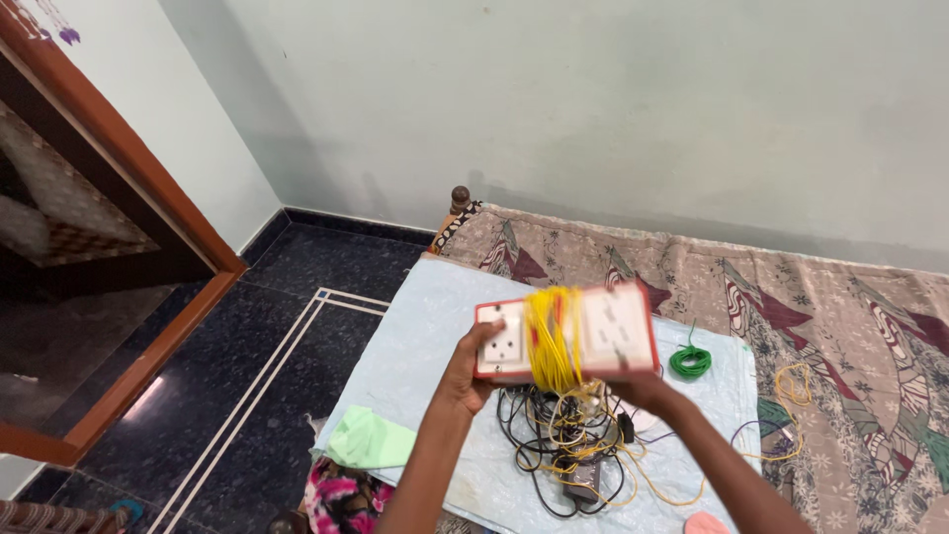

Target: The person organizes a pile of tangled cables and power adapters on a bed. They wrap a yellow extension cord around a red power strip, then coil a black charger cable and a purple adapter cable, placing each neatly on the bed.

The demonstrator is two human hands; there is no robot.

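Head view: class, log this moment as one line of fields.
left hand: grips switchboard end | right hand: supports other end | yellow wire: wound round board | under: black cables, pale blue sheet | beside: green coil

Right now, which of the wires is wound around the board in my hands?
The yellow wire is wrapped around the switchboard. The green coil and black cables lie on the sheet.

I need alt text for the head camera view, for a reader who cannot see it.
Two bare hands, the left hand and the right hand, hold up a red-edged white socket board wrapped with yellow wire. Below lie tangled black cables on a pale blue sheet, with a small green wire coil to the right.
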